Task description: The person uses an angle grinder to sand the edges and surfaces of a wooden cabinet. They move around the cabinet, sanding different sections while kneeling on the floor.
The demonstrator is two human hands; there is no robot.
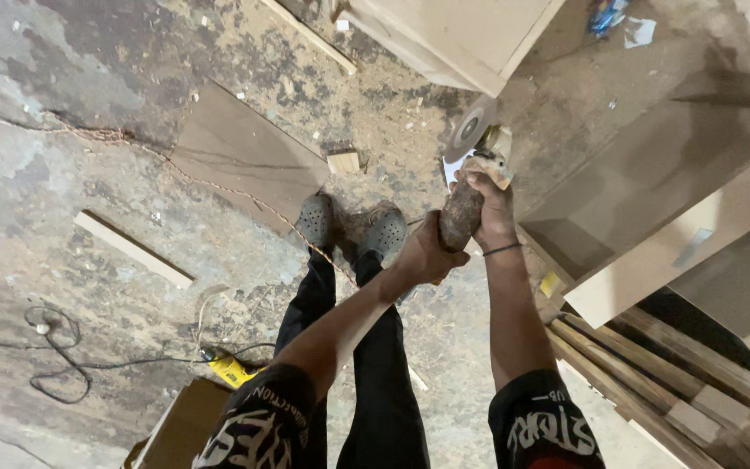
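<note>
Gripping a dusty brown angle grinder with a grey round disc, just right of the frame's centre. Left hand wrapping the rear of the tool's body, fingers closing together around it. Right hand clasping the front part just behind the disc, fingers curling tight over the housing, a thin dark band circling the wrist. Disc tilting toward the upper centre, hovering near the corner of a pale brown wooden cabinet panel filling the right side. Standing below in grey perforated clogs on a dusty grey concrete floor scattered with sawdust. Lying at centre left, a flat brown board; at left, a pale wooden strip; at lower left, a looping black cable and a yellow tool. Stacking in the lower right corner, rough wooden planks.
</note>
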